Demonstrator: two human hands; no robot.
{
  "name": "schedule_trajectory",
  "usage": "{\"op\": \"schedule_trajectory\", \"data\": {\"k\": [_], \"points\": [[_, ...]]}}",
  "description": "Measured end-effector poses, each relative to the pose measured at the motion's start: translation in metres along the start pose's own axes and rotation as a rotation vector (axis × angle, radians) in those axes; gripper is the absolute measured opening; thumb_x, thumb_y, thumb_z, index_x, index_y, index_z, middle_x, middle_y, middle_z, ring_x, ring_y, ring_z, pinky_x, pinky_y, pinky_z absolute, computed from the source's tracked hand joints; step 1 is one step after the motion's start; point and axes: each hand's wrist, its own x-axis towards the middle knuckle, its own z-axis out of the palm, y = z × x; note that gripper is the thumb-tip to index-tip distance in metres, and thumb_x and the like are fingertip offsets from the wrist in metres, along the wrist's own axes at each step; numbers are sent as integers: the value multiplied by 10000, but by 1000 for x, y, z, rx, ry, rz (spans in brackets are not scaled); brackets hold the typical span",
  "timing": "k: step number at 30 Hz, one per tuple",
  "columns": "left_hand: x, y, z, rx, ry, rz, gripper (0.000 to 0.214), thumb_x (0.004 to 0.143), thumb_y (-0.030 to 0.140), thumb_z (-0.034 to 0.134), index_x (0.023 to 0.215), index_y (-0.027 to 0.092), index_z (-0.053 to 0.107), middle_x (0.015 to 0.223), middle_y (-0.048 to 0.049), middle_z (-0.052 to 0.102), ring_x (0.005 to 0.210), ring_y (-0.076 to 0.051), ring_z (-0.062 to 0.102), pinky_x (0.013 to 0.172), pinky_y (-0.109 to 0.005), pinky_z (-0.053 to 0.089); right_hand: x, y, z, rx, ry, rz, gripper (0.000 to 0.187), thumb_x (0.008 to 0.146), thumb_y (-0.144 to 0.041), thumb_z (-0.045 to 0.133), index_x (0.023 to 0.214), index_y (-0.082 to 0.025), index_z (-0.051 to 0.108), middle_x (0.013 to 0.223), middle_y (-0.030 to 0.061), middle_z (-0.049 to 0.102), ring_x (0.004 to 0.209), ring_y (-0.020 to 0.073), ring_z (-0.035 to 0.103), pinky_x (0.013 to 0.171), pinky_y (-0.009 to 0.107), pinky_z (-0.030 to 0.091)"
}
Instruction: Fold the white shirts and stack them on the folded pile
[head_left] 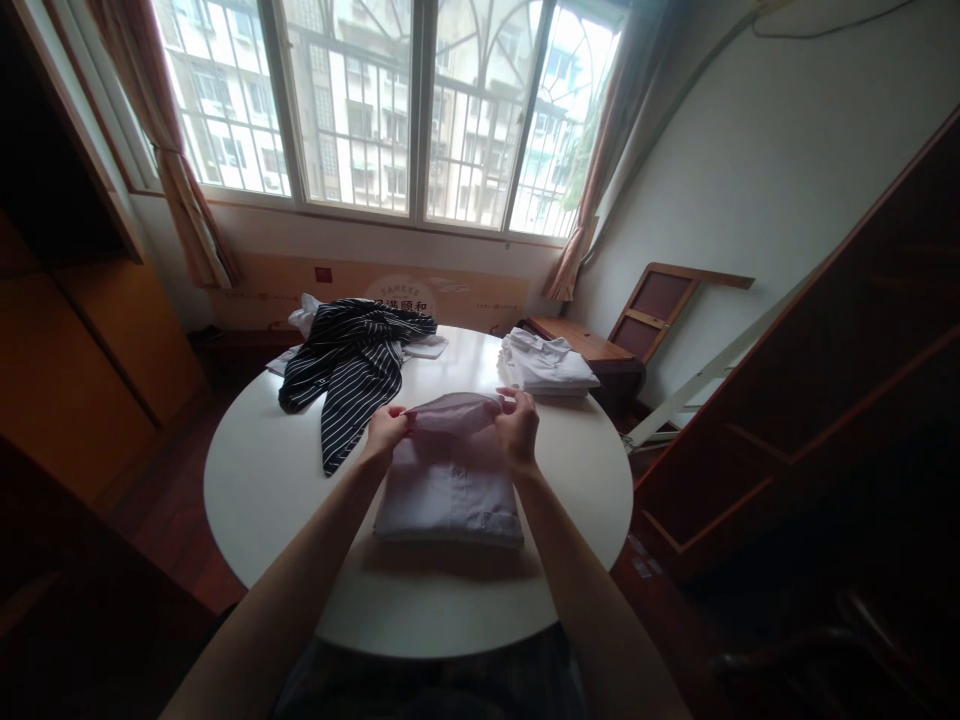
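Note:
A folded white shirt [450, 500] lies on the round white table [277, 520] in front of me, its button placket facing up. Over its far part is a thin, translucent plastic bag [454, 415], with its far edge lifted off the table. My left hand [388, 432] pinches one corner of that edge, fingers closed. The other corner is gripped by my right hand [517, 428], also closed. Between the two hands the edge bows upward. How much of the shirt is inside the bag, I cannot tell.
A black-and-white striped garment [360, 355] is heaped at the back left, partly over white cloth. Folded white shirts [547, 362] are stacked at the back right. Beyond the table are a wooden cabinet [581, 340] and a window. A dark wooden panel [795, 430] slants at the right.

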Motion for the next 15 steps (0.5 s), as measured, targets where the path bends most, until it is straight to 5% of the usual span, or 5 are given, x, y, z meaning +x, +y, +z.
{"op": "schedule_trajectory", "data": {"k": [8,15], "points": [[-9,10,2,-201,33,-13,234,554,65,684,764,109,589,630,-23,614,518,-100,562,524,-223,455,9,14,-2,30,-3,293,191,593,-173,528,698,-165,687,741,60,699,712,194,620,696,304,474],[-12,14,-4,20,-83,121,105,508,108,586,606,118,621,553,-8,591,512,-103,514,497,-206,401,9,14,-3,271,-131,514,167,518,-176,522,635,-162,640,531,-30,610,520,108,536,497,201,421]]}}
